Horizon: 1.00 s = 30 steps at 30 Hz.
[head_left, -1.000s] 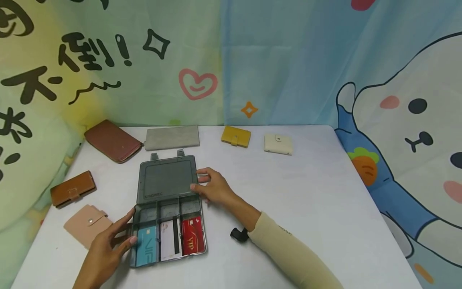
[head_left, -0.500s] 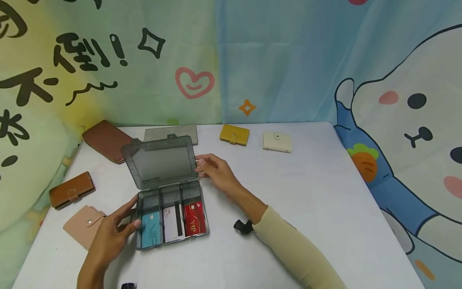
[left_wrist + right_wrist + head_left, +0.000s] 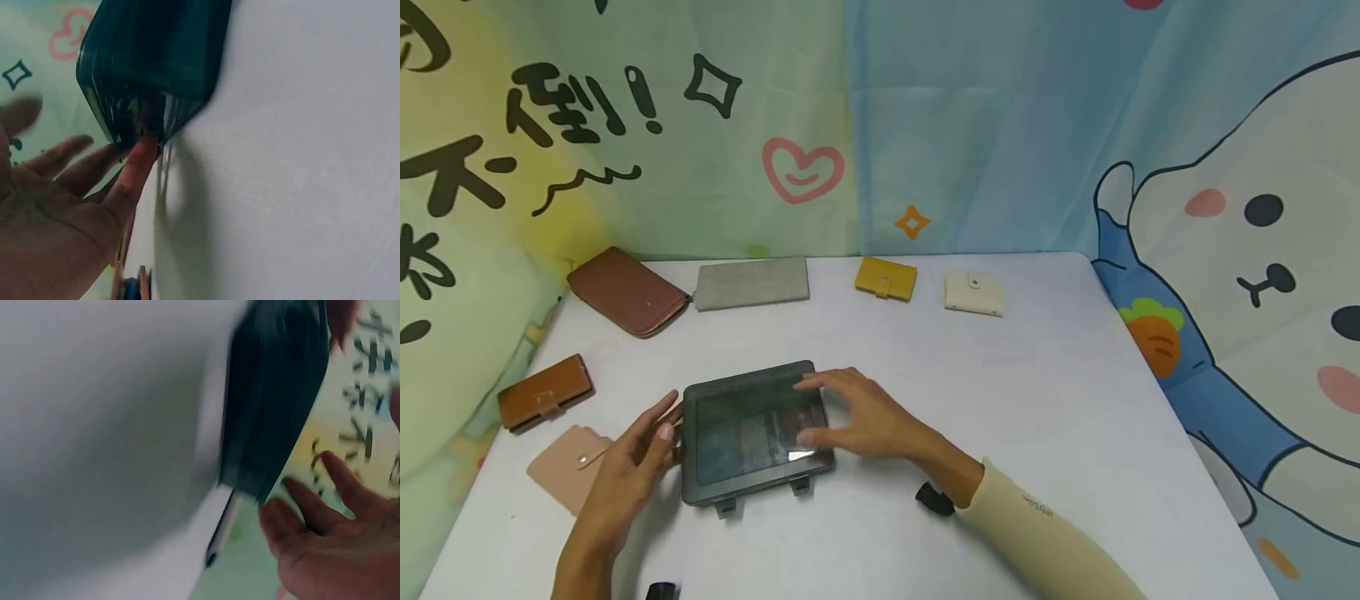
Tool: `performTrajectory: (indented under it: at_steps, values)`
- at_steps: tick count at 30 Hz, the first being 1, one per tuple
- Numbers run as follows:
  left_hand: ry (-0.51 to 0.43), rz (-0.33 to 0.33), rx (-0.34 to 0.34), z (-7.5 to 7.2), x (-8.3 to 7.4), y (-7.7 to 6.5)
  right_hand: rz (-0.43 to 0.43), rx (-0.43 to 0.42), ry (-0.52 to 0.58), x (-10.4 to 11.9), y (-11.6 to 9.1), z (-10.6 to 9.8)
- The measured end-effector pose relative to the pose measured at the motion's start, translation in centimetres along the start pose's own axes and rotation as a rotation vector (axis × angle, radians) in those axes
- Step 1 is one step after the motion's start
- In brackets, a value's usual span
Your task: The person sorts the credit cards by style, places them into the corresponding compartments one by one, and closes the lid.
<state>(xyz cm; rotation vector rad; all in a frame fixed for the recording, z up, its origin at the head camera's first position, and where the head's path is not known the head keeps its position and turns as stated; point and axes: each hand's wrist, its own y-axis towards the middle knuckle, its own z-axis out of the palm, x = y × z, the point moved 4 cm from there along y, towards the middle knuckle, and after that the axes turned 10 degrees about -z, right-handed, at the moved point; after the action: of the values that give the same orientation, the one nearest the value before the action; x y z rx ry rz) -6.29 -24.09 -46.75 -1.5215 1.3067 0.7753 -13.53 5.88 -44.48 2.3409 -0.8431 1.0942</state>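
A dark, see-through card case lies in front of me with its lid down over the base. Two latch tabs stick out along its near edge, and the cards inside show only dimly through the lid. At the case's left side is my left hand; in the left wrist view its extended fingers touch the end of the case, the thumb apart. My right hand is at the right side, fingers spread, fingertips overlapping the lid in the head view. The right wrist view shows its fingers loosely extended beside the case.
A pink wallet and a brown wallet lie to the left. Along the back are a maroon zip wallet, a grey wallet, a yellow card holder and a cream one. A printed curtain hangs behind the white table.
The case's lid has swung up and toward me, from lying open at the back to down over the cards. My right hand has come off the lid edge, its fingers spreading.
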Motion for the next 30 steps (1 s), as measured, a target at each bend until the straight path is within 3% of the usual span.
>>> performTrajectory:
  at_steps: [3,5,8,12,16,23,30]
  values:
    - [0.116,0.014,-0.007,0.5,-0.6,-0.3,-0.071,0.145,-0.281,1.6,-0.6,1.9]
    - [0.18,0.028,0.006,1.0,-0.9,-0.5,-0.109,0.196,-0.449,2.2,-0.7,3.0]
    - [0.234,0.035,0.032,1.5,-1.2,-0.8,-0.136,0.199,-0.659,2.7,-0.6,4.1]
    - [0.322,0.035,0.049,2.2,-1.4,-1.0,-0.159,0.157,-0.836,3.0,-0.6,4.5]
    - [0.461,0.08,0.038,3.1,-2.0,-0.8,-0.169,0.125,-0.895,3.0,-0.5,4.6]
    - [0.796,0.22,-0.111,4.5,-2.6,-0.1,-0.122,0.108,-0.833,2.7,-0.6,4.4]
    - [0.926,0.236,-0.155,3.9,-2.7,0.0,-0.114,0.085,-0.829,3.0,-0.9,4.8]
